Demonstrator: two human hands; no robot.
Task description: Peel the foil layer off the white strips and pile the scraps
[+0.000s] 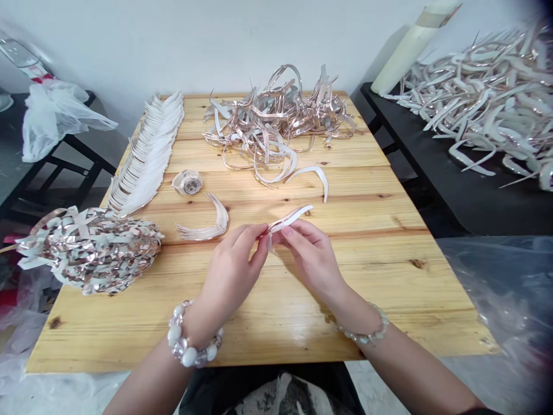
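Observation:
My left hand [235, 265] and my right hand [313, 259] meet above the middle of the wooden table [371, 300]. Between the fingertips of both is a small set of curved white and rose-gold strips [294, 216], its free ends pointing up and right. A curved bundle of thin strips [216, 225] lies left of my hands. Beyond them, one loose curved strip [317, 171] rests in front of a tangled pile of shiny strips [276, 115]. A long row of stacked strips [149, 153] runs along the table's left side.
A watch [188, 183] lies left of centre. A big bunch of crinkled foil strips [95, 248] covers the left edge. At right, a black table [389, 109] bears another strip heap [496, 104] and a white roll [408, 52]. A plastic bag [56, 118] sits at far left.

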